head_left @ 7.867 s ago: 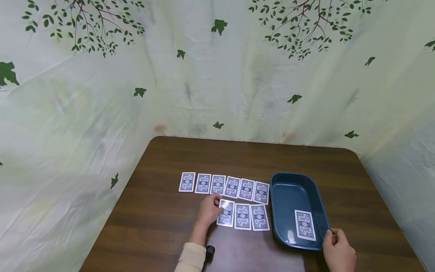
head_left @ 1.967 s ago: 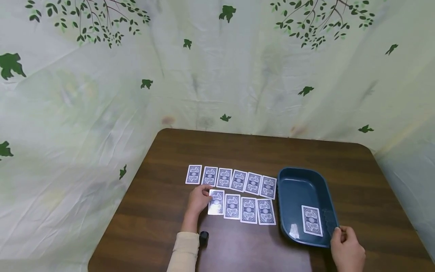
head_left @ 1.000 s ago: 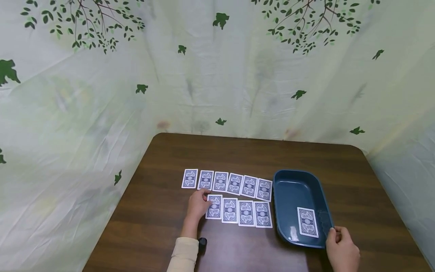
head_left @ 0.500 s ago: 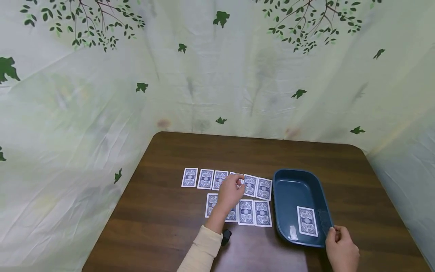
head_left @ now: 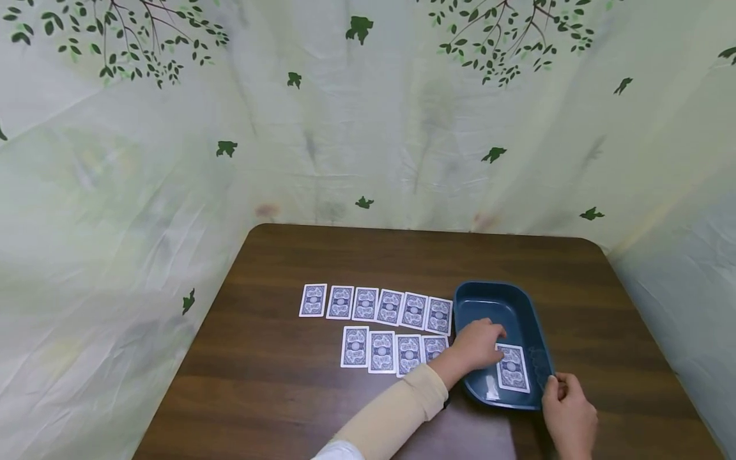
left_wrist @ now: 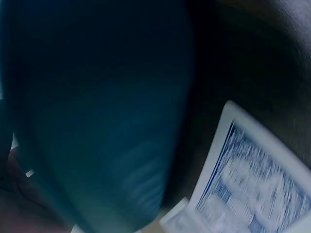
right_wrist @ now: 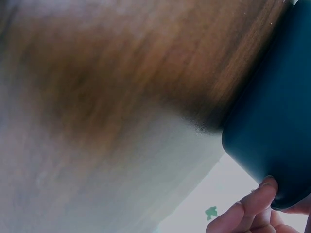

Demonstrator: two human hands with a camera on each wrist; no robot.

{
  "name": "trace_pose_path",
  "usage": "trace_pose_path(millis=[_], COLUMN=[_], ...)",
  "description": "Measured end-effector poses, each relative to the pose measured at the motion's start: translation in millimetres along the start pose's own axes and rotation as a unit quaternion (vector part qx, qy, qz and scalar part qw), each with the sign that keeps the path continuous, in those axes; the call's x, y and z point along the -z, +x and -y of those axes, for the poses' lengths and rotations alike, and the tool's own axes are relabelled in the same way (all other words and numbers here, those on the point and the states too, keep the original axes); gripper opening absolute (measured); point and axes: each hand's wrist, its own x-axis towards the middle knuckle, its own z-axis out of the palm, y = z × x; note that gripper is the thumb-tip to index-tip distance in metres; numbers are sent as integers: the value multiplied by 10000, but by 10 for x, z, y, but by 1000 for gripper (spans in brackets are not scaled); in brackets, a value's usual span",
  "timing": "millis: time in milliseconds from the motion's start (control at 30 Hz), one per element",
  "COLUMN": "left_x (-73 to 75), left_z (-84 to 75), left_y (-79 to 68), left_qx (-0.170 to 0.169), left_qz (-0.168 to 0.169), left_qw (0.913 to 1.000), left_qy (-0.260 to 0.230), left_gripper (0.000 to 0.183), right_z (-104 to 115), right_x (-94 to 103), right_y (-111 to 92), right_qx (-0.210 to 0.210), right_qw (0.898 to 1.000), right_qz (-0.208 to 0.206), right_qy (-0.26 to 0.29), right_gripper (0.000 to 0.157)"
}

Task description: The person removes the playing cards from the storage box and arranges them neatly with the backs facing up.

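Observation:
My left hand (head_left: 476, 345) reaches over the left rim of a dark blue tray (head_left: 483, 306), its thumb at the upper left corner of a playing card (head_left: 513, 370) lying face down inside. Index finger and thumb look apart, with no card lifted between them. My right hand (head_left: 569, 412) pinches the tray's near right corner; in the right wrist view, fingers (right_wrist: 260, 199) sit at the rim. Face-down cards with blue patterned backs form a far row (head_left: 365, 304) and a shorter near row (head_left: 382, 352). My left forearm partly covers the near row's right end.
The brown wooden table (head_left: 276, 396) carries everything, with a leaf-print cloth (head_left: 345, 140) hanging behind its far edge. In the left wrist view the tray wall (left_wrist: 107, 121) is dark and blurred, beside a card (left_wrist: 257, 184) on the table.
The near row has gained a card at its left end. My left hand then let go of it and swept right into the tray. My right hand stays at the tray's corner.

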Motion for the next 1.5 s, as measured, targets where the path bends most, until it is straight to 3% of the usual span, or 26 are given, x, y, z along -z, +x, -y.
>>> trace_pose_path(millis=[100, 267, 600, 1000, 1167, 1333, 1500], left_x=[-135, -298, -432, -420, -353, -223, -54], left_z=[-27, -57, -93, -68, -68, -34, 37], left_y=[99, 169, 217, 233, 196, 114, -2], left_qx=[324, 620, 796, 893, 800, 477, 245], left_qz=[306, 484, 520, 466, 468, 206, -427], left_qw=[9980, 9933, 9902, 9947, 9945, 9878, 9697], left_qy=[452, 851, 1022, 190, -481, -1468, -2394], left_gripper=[48, 76, 85, 68, 45, 25, 21], right_z=[12, 20, 3, -2, 3, 6, 10], right_x=[-12, -19, 1, -27, -23, -18, -7], right_y=[5, 6, -9, -23, -29, -28, -24], right_qx=[93, 157, 190, 291, 318, 276, 193], right_qw=[10000, 9998, 9996, 9989, 9988, 9991, 9995], right_qz=[-12, -45, -148, -330, -349, -285, -199], right_qy=[17, 72, 132, 141, 154, 151, 130], right_gripper=[26, 25, 24, 21, 21, 22, 24])
